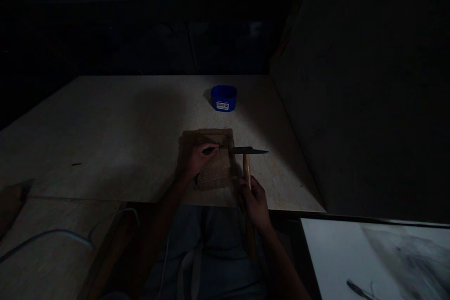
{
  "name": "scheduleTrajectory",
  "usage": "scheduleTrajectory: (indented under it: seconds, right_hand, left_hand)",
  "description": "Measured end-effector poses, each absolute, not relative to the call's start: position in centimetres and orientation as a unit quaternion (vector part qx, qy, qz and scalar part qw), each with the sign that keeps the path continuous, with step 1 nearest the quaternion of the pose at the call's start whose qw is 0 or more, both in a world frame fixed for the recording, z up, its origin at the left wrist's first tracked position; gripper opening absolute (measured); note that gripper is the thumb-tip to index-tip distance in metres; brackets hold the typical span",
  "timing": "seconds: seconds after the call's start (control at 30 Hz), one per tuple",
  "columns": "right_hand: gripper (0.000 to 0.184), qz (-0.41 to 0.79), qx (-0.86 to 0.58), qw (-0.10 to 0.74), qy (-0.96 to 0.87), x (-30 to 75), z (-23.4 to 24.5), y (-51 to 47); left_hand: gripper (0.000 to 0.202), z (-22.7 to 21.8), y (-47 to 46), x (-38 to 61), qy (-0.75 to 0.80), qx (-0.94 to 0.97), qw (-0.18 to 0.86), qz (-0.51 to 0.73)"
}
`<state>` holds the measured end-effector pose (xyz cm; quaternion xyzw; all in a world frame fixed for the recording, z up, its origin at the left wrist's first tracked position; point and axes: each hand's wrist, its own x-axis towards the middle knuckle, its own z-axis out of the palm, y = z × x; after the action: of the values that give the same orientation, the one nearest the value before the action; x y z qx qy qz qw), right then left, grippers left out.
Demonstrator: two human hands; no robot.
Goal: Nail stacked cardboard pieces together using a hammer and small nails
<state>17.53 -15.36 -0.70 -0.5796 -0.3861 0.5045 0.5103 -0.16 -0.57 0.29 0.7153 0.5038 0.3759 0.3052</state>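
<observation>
A small wooden frame (225, 137) lies near the front edge of the pale table (123, 136) in dim light. My left hand (197, 157) rests on the frame with its fingers pinched round a thin dark pin-like piece (213, 149), too small to name. My right hand (253, 201) is closed round the wooden handle of a hammer (246, 161). The hammer's dark metal head lies level beside the frame's right side, close to the pinched piece.
A blue plastic tub (223, 98) with a label stands farther back on the table. A tall board (362, 103) leans at the right. A white sheet with a dark sketch (379, 258) lies bottom right. A cable (52, 234) runs over a lower surface at left.
</observation>
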Motion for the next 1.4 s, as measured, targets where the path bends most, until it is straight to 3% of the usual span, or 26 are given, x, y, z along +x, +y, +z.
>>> scheduleTrajectory:
  seconds: [0.4,0.63,0.93,1.2,1.4]
  right_hand:
    - [0.036,0.547,-0.569,0.518,-0.329,17.4,0.3,-15.0]
    - [0.037,0.520,-0.576,0.477,-0.413,17.7,1.2,-13.8]
    - [0.038,0.416,-0.592,0.380,-0.576,18.8,5.6,-11.1]
    - [0.040,0.416,-0.620,0.270,-0.609,18.5,4.8,-10.1]
    - [0.039,0.393,-0.607,0.299,-0.622,18.8,5.9,-10.7]
  left_hand:
    - [0.013,-1.1,-0.1,0.1,0.502,0.691,0.334,0.399]
    - [0.026,-1.7,0.1,0.1,0.496,0.686,0.347,0.403]
    - [0.022,-2.0,0.1,0.2,0.504,0.679,0.356,0.398]
    - [0.034,-2.8,0.1,0.3,0.514,0.676,0.358,0.387]
    - [0.024,-2.8,0.2,0.2,0.495,0.692,0.354,0.389]
